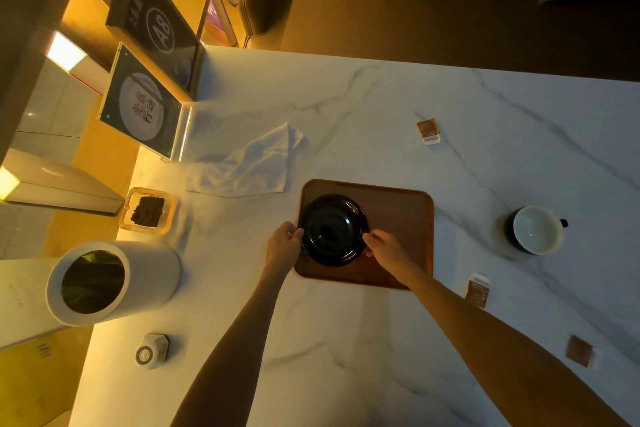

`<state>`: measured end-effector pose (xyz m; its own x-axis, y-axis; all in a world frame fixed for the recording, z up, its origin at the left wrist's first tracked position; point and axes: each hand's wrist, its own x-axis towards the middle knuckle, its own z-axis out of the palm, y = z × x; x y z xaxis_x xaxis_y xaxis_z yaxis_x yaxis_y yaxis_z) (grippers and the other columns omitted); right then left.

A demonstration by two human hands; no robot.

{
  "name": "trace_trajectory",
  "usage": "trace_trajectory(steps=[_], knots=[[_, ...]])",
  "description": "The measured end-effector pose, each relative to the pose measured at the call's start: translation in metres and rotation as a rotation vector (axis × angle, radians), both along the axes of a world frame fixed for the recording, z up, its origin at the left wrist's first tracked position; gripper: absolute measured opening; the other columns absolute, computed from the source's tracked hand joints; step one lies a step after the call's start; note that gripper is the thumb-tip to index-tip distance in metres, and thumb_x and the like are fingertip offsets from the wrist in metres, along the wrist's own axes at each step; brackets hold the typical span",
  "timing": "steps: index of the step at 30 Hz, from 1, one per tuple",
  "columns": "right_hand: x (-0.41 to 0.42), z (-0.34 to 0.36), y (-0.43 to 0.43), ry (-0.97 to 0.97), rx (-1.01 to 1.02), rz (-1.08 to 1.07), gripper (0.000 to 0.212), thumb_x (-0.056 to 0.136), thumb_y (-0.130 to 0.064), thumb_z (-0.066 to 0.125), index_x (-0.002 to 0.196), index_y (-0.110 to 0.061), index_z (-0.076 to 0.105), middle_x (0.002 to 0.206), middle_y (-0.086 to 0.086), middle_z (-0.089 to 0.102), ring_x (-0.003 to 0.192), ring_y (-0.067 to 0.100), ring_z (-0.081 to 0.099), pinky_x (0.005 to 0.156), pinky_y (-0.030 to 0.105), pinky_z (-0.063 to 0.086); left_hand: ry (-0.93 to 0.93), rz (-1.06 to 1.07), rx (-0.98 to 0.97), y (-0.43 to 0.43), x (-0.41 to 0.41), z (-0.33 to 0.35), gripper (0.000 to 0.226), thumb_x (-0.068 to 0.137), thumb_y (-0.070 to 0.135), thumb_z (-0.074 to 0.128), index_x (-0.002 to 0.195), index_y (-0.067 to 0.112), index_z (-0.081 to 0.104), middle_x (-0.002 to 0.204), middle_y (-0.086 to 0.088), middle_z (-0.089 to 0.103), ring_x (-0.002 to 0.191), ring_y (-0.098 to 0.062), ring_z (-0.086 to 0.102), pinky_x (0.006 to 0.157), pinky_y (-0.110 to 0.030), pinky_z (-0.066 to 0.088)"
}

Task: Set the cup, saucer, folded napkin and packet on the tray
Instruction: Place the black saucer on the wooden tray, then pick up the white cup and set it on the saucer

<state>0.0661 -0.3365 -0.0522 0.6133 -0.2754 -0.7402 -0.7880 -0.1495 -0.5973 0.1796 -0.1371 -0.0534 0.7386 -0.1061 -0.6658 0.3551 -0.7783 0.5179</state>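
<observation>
Both hands hold the black saucer (332, 229) by its rim. The left hand (284, 242) has its grip closed on the left edge, and the right hand (385, 247) has its grip closed on the right edge. The saucer is on the left part of the brown tray (401, 218). The cup (535, 229) stands on the white tabletop (346, 340), well to the right of the tray. The white napkin (247, 165) lies crumpled beyond the tray, to the left. One packet (428, 131) lies far back on the right.
</observation>
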Motion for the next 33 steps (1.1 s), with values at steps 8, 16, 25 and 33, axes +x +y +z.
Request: trace_trajectory(steps=[8, 16, 25, 33], knots=[[-0.002, 0.015, 0.008, -0.003, -0.058, 0.026, 0.03, 0.101, -0.028, 0.041, 0.105, -0.004, 0.059, 0.09, 0.009, 0.064, 0.089, 0.026, 0.063, 0.081, 0.034, 0.051, 0.047, -0.014, 0.083, 0.003, -0.007, 0.019, 0.026, 0.097, 0.037, 0.05, 0.11, 0.015, 0.054, 0.097, -0.008, 0.065, 0.088, -0.021, 0.063, 0.082, -0.037, 0.055], [-0.065, 0.048, 0.023, -0.119, -0.357, 0.187, 0.041, 0.096, -0.032, 0.053, 0.13, -0.009, 0.053, 0.124, 0.01, 0.061, 0.111, 0.02, 0.058, 0.095, 0.032, 0.049, -0.096, -0.281, 0.175, 0.028, -0.048, 0.061, 0.034, 0.101, 0.037, 0.042, 0.123, 0.014, 0.052, 0.121, -0.008, 0.058, 0.107, -0.023, 0.058, 0.09, -0.035, 0.046], [-0.167, 0.082, 0.002, -0.108, -0.702, 0.376, 0.056, 0.093, -0.047, 0.051, 0.141, -0.018, 0.044, 0.144, 0.005, 0.049, 0.134, 0.024, 0.043, 0.108, 0.035, 0.036, -0.231, -0.504, 0.239, 0.044, -0.109, 0.098, 0.038, 0.1, 0.035, 0.044, 0.133, 0.016, 0.046, 0.135, -0.007, 0.055, 0.123, -0.026, 0.055, 0.104, -0.04, 0.046], [-0.242, 0.096, 0.0, -0.097, -0.717, 0.193, 0.047, 0.096, -0.043, 0.049, 0.137, -0.021, 0.048, 0.143, 0.002, 0.05, 0.133, 0.02, 0.044, 0.108, 0.033, 0.035, -0.216, -0.625, 0.203, 0.035, -0.169, 0.103, 0.038, 0.1, 0.035, 0.043, 0.135, 0.019, 0.047, 0.139, -0.004, 0.054, 0.122, -0.024, 0.056, 0.103, -0.038, 0.047]])
